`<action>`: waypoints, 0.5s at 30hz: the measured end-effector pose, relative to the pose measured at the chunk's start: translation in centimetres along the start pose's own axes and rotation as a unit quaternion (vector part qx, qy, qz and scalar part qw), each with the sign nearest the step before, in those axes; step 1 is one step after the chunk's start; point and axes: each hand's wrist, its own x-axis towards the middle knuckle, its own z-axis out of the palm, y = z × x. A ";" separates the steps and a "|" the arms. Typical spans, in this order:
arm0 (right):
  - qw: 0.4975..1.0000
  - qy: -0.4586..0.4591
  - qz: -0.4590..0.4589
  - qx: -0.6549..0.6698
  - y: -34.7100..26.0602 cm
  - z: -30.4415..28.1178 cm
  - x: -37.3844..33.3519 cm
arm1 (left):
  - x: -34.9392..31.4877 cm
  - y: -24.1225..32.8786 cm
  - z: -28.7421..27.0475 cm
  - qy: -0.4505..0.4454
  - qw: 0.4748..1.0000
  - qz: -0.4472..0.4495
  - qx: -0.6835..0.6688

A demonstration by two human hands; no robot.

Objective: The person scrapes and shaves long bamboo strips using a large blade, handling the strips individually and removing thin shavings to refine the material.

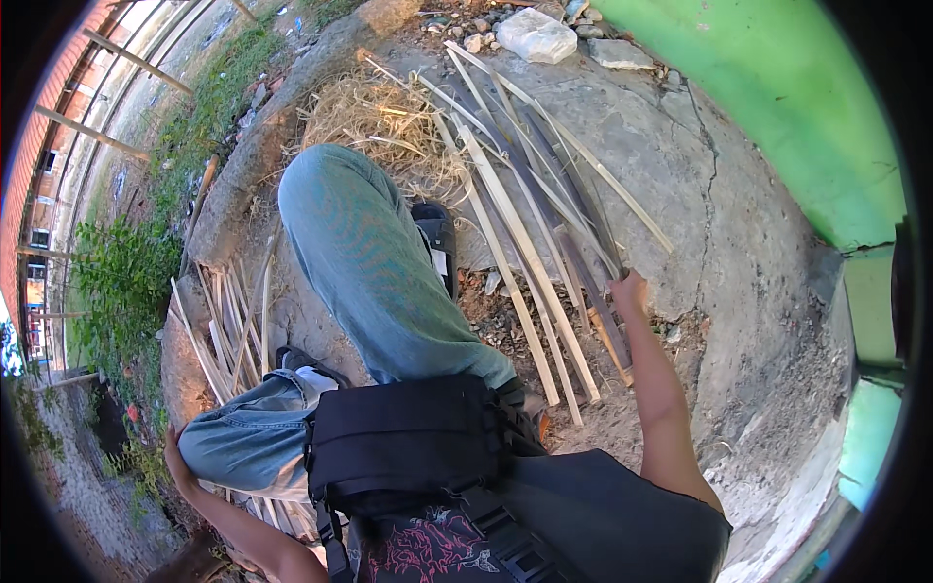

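Observation:
A loose bundle of long split bamboo strips (505,199), some pale and some dark, lies on the concrete in front of me to the right. My right hand (630,291) is closed around the near end of a dark bamboo strip (580,199) at the bundle's right edge. Beside my bent left knee rests my left hand (177,459); its fingers are mostly hidden by the knee and the jeans. More thin pale strips (228,330) lie in a second pile to the left, partly covered by my left leg.
A heap of curly shavings (384,121) sits beyond my raised knee. Stones (536,36) lie at the far edge, and a green wall (777,87) bounds the right. Green plants (121,277) grow on the left beside a low concrete ledge (233,199).

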 end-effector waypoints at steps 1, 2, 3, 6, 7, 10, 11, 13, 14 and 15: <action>1.000 -0.013 -0.001 0.013 -0.2 0.5 -0.6 | -0.4 0.3 0.2 0.006 1.000 0.014 0.018; 1.000 -0.016 -0.003 0.011 -0.3 0.7 -1.3 | -0.5 0.4 0.3 0.008 1.000 0.010 0.018; 0.999 -0.023 -0.019 0.025 -0.5 1.3 -2.1 | -0.7 0.5 0.5 0.007 1.000 0.008 0.012; 0.996 -0.074 -0.029 0.034 -1.8 1.5 -3.6 | -0.9 0.6 0.1 0.004 1.000 0.000 0.001; 0.993 -0.113 -0.021 0.029 -2.0 1.6 -3.7 | -0.7 0.5 0.2 0.013 1.000 -0.002 0.006; 0.994 -0.085 0.009 0.074 -2.3 1.8 -4.1 | -0.7 0.4 0.3 0.017 1.000 -0.006 0.003; 0.994 -0.084 0.008 0.073 -2.4 2.0 -4.2 | -0.7 0.4 0.3 0.014 1.000 -0.007 -0.004; 0.992 -0.052 0.014 0.112 -2.9 2.2 -4.8 | -1.1 0.9 0.8 0.021 1.000 0.004 0.006; 0.992 -0.052 0.012 0.111 -3.2 2.1 -5.1 | -1.3 0.9 1.0 0.029 0.999 0.015 0.018; 0.992 -0.045 0.012 0.114 -3.6 1.9 -5.3 | -1.1 0.6 0.8 0.030 0.999 0.014 0.016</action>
